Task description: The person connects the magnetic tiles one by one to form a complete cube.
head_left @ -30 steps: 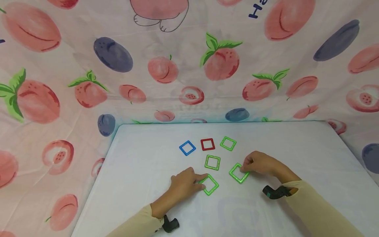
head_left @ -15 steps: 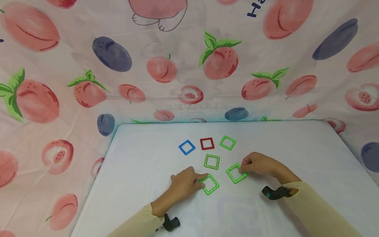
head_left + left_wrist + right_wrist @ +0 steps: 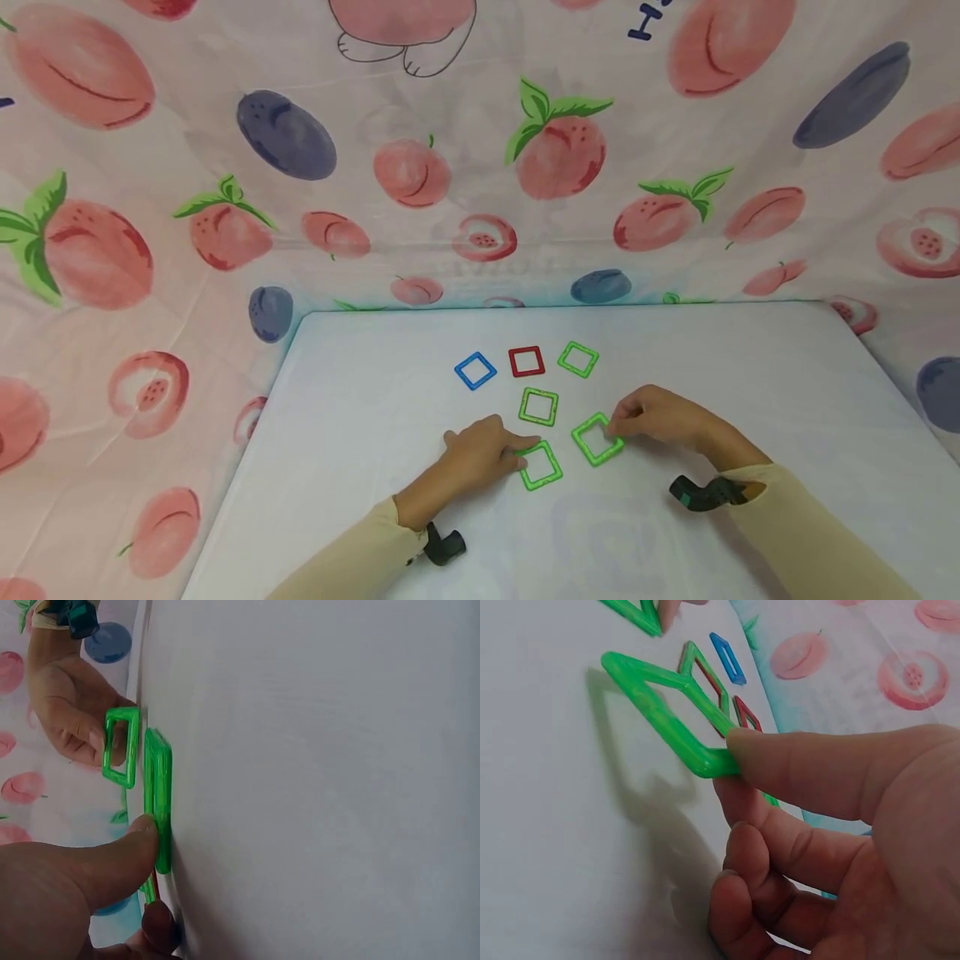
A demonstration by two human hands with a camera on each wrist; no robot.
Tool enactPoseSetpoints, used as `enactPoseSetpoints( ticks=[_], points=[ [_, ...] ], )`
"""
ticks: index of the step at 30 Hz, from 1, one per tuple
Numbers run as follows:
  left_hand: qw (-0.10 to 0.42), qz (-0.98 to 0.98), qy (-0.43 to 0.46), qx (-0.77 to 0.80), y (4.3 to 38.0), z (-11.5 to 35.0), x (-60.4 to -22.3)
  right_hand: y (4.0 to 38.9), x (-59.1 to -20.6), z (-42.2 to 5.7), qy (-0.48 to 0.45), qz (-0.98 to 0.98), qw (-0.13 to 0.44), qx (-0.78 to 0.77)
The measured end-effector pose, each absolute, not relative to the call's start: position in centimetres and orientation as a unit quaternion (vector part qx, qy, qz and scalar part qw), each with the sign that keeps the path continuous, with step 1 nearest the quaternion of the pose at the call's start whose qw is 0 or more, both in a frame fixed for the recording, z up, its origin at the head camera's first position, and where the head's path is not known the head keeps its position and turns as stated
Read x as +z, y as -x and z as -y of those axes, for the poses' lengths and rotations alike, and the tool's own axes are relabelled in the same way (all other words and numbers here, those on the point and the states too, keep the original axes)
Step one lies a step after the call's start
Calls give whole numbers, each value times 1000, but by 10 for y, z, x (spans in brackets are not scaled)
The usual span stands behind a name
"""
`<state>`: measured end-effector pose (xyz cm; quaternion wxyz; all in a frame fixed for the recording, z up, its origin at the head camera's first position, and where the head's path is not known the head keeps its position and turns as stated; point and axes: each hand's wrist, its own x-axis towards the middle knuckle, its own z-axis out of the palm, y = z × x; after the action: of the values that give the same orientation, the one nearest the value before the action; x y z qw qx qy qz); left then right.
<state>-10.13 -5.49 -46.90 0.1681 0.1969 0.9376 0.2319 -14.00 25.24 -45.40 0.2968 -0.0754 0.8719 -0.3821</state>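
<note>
My left hand (image 3: 480,454) pinches one side of a green plastic square frame (image 3: 557,460) between thumb and index finger. In the left wrist view its thumb lies against this green frame (image 3: 163,802), low by the white surface. To the right, my right hand (image 3: 656,417) pinches a corner of a second green square frame (image 3: 583,450). In the right wrist view this second frame (image 3: 656,712) is tilted and raised, casting a shadow on the table below. The two held frames are apart, side by side.
Beyond the hands lie another green frame (image 3: 537,423), a blue square frame (image 3: 462,379), a red square frame (image 3: 529,376) and a further green frame (image 3: 572,370). They rest on the white table (image 3: 360,400). A peach-print cloth (image 3: 480,167) hangs behind.
My right hand has brought its green frame slightly left. My left hand has moved a little right and up, and its green frame has turned and shifted right with it.
</note>
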Motion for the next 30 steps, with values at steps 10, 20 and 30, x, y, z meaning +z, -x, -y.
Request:
enactPoseSetpoints(
  ticks=[10,20,30],
  points=[
    [181,-934,-180,249,101,55,-467,127,-454,-249,43,-875,272,-399],
    [180,-930,-181,265,101,55,-469,123,-457,-239,42,-878,261,-400],
    [176,-930,-186,264,101,56,-471,124,-454,-225,45,-882,250,-397]
  ],
)
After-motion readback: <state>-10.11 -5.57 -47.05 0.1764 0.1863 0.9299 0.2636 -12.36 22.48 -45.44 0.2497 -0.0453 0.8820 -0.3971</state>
